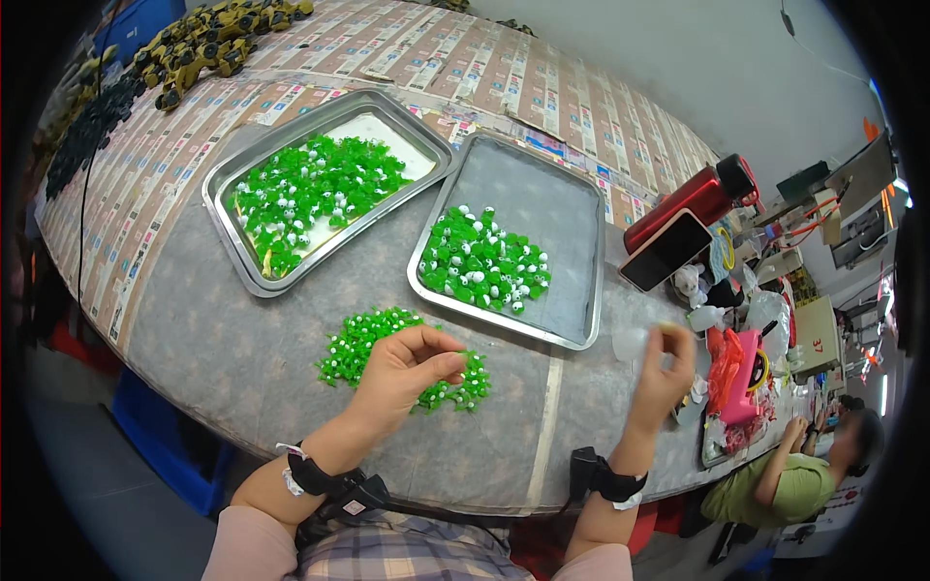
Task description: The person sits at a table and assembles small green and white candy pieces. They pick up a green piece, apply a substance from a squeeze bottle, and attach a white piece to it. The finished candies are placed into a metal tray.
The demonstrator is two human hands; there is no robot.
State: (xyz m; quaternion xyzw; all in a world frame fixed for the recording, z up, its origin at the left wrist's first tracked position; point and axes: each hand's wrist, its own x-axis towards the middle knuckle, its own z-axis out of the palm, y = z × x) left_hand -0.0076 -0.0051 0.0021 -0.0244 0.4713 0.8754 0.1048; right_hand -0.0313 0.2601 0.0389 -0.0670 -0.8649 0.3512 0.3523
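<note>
My left hand (402,373) is raised over a loose heap of small green pieces with white dots (363,339) on the table. Its thumb and fingertips come together in a pinch; whatever they hold is too small to make out. Off to the right, my right hand (666,373) is up with its fingers curled to the thumb, slightly blurred. Beside those fingertips shows a translucent whitish piece (630,344); I cannot tell whether they touch. Beyond my hands, a metal tray (589,324) bears green pieces with white eye-like balls (480,261).
Another metal tray (218,218), at the far left, carries more green-and-white pieces. A phone (666,250) leans by a red bottle (688,203). Pink equipment (744,378) and bags stand at the right, near a person in green (799,484). Yellow toy vehicles (194,58) lie at the back left.
</note>
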